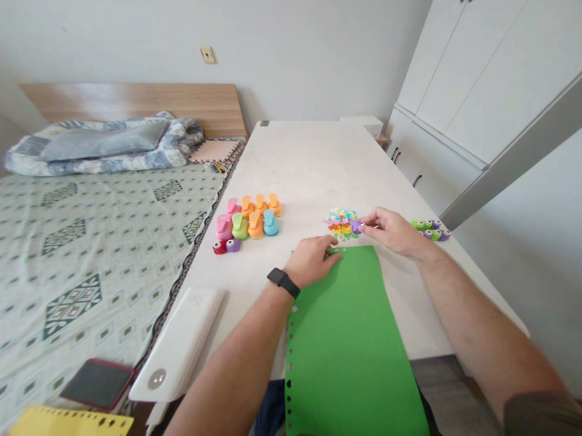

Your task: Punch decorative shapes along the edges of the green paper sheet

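A green paper sheet (348,347) with punched holes along its left edge lies on the white table (312,161) and hangs over the near edge. My left hand (313,260), with a black watch on its wrist, rests curled on the sheet's far left corner. My right hand (393,231) pinches a small purple punch (355,226) beside a pile of colourful paper cut-outs (341,222).
A cluster of pink, orange, green and blue craft punches (250,220) stands left of centre, with small red and purple ones (226,246) in front. More small punches (431,229) lie right of my right hand. A white device (181,341) lies at the near left corner. A bed (80,236) with a phone (97,383) is on the left.
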A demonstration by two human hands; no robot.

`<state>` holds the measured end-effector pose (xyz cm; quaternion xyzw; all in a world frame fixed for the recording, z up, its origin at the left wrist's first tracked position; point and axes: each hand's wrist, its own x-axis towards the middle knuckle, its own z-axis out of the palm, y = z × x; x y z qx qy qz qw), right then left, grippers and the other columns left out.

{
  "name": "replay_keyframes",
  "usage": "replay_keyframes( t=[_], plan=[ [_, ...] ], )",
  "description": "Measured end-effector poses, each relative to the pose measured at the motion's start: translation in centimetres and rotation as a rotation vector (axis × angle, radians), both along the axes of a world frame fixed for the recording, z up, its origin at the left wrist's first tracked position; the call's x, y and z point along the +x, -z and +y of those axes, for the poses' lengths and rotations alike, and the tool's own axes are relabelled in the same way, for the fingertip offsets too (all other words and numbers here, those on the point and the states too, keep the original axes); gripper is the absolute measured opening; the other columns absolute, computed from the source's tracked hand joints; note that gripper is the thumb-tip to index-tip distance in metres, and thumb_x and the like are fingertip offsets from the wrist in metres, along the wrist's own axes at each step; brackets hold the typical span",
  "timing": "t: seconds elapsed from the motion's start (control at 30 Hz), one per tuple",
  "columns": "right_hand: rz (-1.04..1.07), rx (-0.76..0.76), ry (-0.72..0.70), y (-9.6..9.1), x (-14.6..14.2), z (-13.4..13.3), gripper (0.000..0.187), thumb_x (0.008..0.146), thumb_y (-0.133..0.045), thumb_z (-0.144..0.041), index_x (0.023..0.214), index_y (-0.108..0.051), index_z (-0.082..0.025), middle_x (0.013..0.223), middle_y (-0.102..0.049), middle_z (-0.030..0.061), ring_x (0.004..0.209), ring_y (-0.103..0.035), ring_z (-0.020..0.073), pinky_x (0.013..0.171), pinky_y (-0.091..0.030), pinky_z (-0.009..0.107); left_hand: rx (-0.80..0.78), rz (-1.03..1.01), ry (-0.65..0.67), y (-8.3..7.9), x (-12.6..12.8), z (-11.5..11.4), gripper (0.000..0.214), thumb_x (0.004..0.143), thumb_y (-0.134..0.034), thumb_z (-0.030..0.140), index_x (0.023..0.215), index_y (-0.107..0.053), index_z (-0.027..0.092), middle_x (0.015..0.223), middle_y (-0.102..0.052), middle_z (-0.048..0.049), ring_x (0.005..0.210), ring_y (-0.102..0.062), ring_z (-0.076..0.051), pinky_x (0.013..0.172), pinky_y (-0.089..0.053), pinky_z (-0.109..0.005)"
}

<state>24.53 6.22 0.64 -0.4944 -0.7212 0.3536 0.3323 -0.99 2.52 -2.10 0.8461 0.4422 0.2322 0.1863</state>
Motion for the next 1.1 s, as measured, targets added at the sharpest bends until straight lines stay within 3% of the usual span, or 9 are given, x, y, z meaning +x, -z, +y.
replay_keyframes(
  t=[0.4,1.1],
  plan=[
    [-0.03,-0.091,-0.085,0.9,-0.9,-1.3,0.034,0.084,-0.073,-0.049,0.102,-0.067,-0.021,0.098,-0.074,0.0052,0.077,-0.067,0.0179,0.07,-0.053,0.032,-0.027,-0.02,-0.005,-0.3,0.2,0.0,0.024,0.094,-0.063,0.034,0.114,-0.066,0.02,0.103,-0.075,-0.0046,0.091,-0.071,-0.019,0.088,-0.054,-0.031],
    [0.112,-0.154,-0.106,1.3,-0.9,-1.7,0.036,0.08,-0.078,-0.05,0.099,-0.064,-0.023,0.096,-0.076,0.0047,0.085,-0.069,0.0213,0.078,-0.057,0.038,-0.04,-0.015,0.014,-0.2,0.3,-0.1,0.019,0.095,-0.061,0.033,0.107,-0.069,0.02,0.102,-0.075,-0.0042,0.093,-0.07,-0.019,0.086,-0.054,-0.03]
  ],
)
